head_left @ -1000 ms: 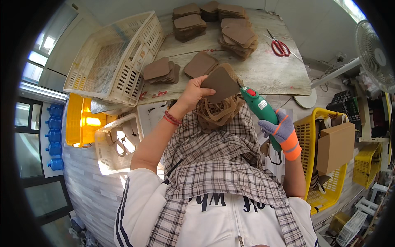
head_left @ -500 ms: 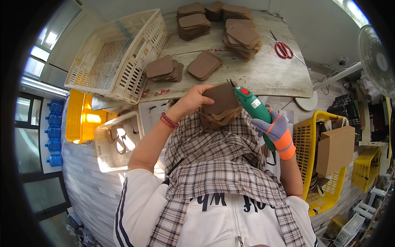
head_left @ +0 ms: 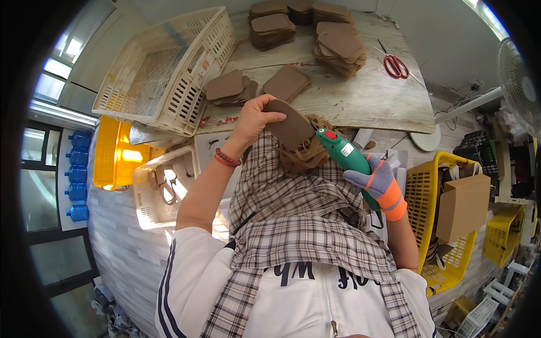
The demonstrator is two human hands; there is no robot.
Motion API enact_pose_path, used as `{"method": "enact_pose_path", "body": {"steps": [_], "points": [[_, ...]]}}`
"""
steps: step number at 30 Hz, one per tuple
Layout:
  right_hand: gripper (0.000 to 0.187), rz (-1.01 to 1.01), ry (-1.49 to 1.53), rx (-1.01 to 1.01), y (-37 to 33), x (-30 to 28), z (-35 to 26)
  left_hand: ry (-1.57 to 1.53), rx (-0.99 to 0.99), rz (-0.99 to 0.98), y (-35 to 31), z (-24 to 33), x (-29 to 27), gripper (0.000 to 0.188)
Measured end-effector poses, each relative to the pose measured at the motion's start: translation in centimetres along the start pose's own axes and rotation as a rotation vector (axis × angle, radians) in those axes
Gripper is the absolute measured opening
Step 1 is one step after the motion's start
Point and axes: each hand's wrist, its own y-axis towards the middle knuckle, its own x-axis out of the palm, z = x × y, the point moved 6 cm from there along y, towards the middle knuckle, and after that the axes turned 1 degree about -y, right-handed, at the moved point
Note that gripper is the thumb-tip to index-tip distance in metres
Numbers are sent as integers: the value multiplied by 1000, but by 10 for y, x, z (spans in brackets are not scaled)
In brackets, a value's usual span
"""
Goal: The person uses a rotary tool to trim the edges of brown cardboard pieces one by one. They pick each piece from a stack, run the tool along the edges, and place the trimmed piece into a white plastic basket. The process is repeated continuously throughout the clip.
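My bare left hand pinches a flat brown rounded piece by its left edge, thumb on top. The piece is tilted above my lap. My right hand, in a grey and orange glove, is wrapped round a green electric cutter with a red button. The cutter's tip meets the piece's right edge; whether the blade is in the material, I cannot tell. Looped brown strips hang beneath the piece over my checked apron. Two low stacks of brown pieces lie just beyond my left hand.
Taller brown stacks stand at the back of the wooden table, with red-handled scissors to their right. A white crate sits at the table's left. A yellow basket holding a carton is at my right.
The brown piece has turned and tilted, with my left hand shifting left and up. The cutter has moved slightly lower along its right edge. More of the looped strips show behind the piece.
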Motion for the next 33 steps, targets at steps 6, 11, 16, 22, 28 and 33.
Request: {"method": "enact_pose_path", "body": {"steps": [6, 11, 16, 22, 28, 33], "points": [[44, -11, -20, 4, 1, 6, -3, 70, -75, -112, -1, -10, 13, 19], [43, -26, 21, 22, 4, 11, -5, 132, -152, -213, -7, -5, 32, 20], [42, -35, -118, 10, 10, 13, -11, 208, -187, -350, -8, -12, 40, 26], [41, 4, 138, -32, 15, 19, -10, 230, -65, -165, -3, 2, 4, 28], [43, 87, 27, 3, 17, -4, 21, 267, 90, 610, 27, 28, -170, 34], [42, 158, -44, 27, 13, -12, 32, 1508, 444, 690, 33, 41, -128, 42]]}}
